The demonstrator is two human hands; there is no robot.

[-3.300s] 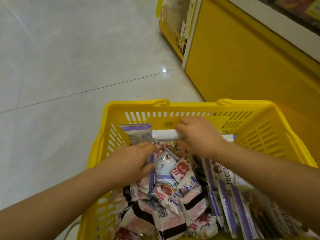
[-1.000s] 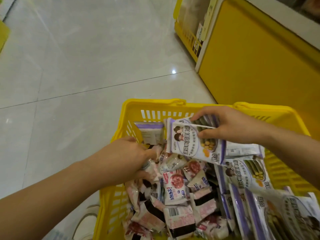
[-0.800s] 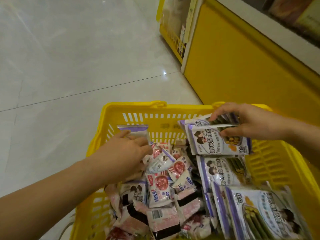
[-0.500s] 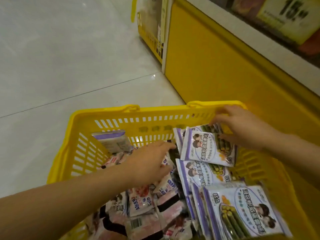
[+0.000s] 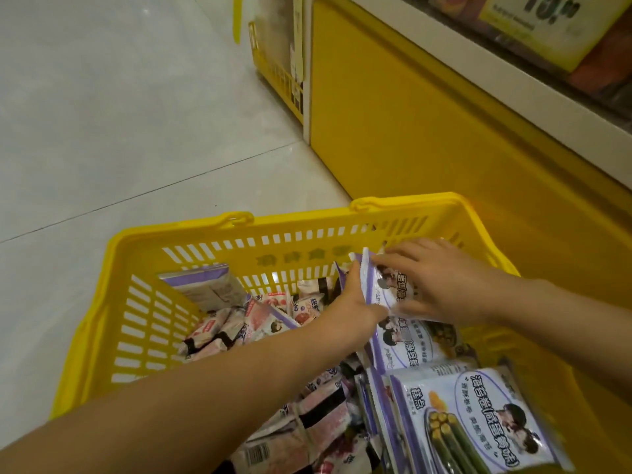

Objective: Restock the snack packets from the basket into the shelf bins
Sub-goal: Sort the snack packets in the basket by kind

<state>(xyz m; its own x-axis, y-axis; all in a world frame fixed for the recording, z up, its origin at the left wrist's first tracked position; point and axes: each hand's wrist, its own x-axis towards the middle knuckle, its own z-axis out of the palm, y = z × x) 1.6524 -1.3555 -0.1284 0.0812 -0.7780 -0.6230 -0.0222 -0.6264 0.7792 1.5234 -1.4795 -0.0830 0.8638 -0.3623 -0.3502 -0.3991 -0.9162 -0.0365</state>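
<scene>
Left hand (image 5: 352,302): is reaching across the basket and gripping the left edge of the held packet (image 5: 384,289), thumb lying along that edge, fingers tucked out of sight behind it.
Right hand (image 5: 444,282): is lying over the face of the held packet, fingers spread and nearly straight, thumb resting near its lower edge.
Held packet: purple-and-white, is standing tilted between the two hands at the far right of the basket, just inside its far wall.
Nearest packet (image 5: 478,422): is lying face up in the near right corner, showing green rolls and a cartoon figure.
Pink packets (image 5: 325,425): are lying heaped under the left forearm, filling the basket's left and middle.
Second packet (image 5: 410,347): with the same print, is lying between the nearest packet and the held one, partly under the left wrist.
Purple-topped pack (image 5: 205,285): is leaning in the far left corner.
Basket (image 5: 273,230): yellow slotted plastic, is sitting just beside the cabinet.
Floor (image 5: 119,131): pale tiles are stretching away to the left.
Cabinet (image 5: 427,114): yellow-fronted, is rising behind the basket under a white rim.
Price sign (image 5: 547,15): yellow, is showing above that rim, its digits partly cut off.
</scene>
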